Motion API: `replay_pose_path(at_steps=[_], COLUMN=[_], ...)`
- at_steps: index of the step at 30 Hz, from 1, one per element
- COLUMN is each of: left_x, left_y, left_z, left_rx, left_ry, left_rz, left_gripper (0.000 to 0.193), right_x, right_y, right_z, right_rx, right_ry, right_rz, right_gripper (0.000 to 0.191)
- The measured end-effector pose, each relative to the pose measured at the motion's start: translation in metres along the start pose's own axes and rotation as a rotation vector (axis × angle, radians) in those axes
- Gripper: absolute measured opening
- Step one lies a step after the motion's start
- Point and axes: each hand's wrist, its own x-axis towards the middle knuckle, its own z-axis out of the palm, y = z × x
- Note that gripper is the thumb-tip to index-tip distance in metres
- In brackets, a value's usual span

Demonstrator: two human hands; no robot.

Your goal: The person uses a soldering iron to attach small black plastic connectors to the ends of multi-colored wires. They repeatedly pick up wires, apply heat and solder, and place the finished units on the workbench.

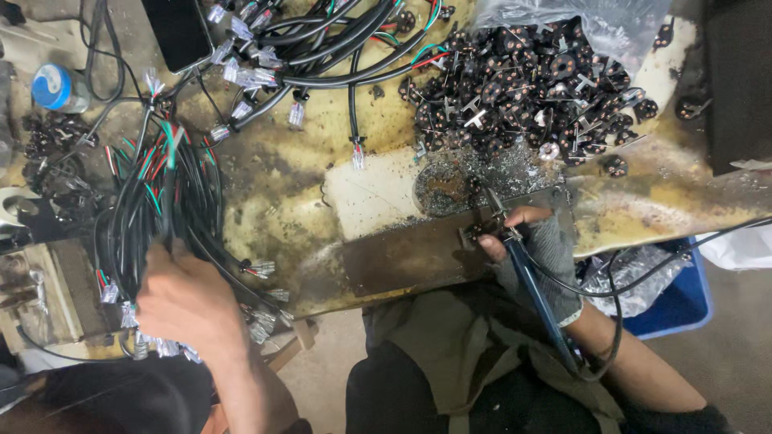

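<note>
Head view. A stained, yellowed tabletop [273, 193] seen from above; the landmark is the dark metal plate [402, 253] lying at its near edge. Right hand [535, 245], in a grey fingerless glove, rests on the right end of the plate, fingers curled around a blue-handled soldering iron [531, 281] whose tip points up and to the left, to the plate's far edge. The thumb and forefinger press a small black round part [474, 233] against the plate, just beside the iron's tip. Left hand [189, 301], bare, lies well to the left of the plate, fingers bent into a coiled bundle of black cables [161, 201] with red and green cores and clear end connectors; how tightly it grips cannot be told. Beyond the plate, up and to the right, a heap of small black round parts [531, 88] spills from a clear plastic bag [579, 24]. More black cables [338, 48] lie beyond the plate to the upper left. A blue bin [683, 297] stands to the right of the plate, below the tabletop's edge.
</note>
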Motion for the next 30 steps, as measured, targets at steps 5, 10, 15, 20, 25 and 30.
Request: replay_pose_path(at_steps=[5,10,15,20,25,30], left_x=[-0.016,-0.097,-0.117,-0.086,-0.087,-0.100], left_y=[0.051,0.114,0.138,0.133,0.157,0.175], left_z=[-0.036,-0.071,-0.070,-0.076,-0.085,-0.074], left_rx=[-0.393,-1.152,-1.211,-1.017,-1.233,-1.461], left_ry=[0.094,-0.676,-1.206,-1.487,-1.003,-0.748], left_rz=[0.143,0.643,0.515,0.433,0.488,0.297], left_gripper=[0.027,0.025,0.023,0.027,0.027,0.014], right_x=[-0.007,0.012,0.005,-0.002,0.005,0.003], right_y=[0.017,0.030,0.015,0.002,-0.001,0.001], right_z=[-0.010,-0.014,-0.023,-0.019,-0.008,-0.007], right_rx=[-0.092,0.918,0.968,0.726,0.387,0.453], right_ry=[-0.158,-0.240,-0.247,-0.189,-0.209,-0.084], right_rz=[-0.026,0.389,0.336,0.456,0.296,0.311], right_gripper=[0.032,0.037,0.051,0.049,0.055,0.047])
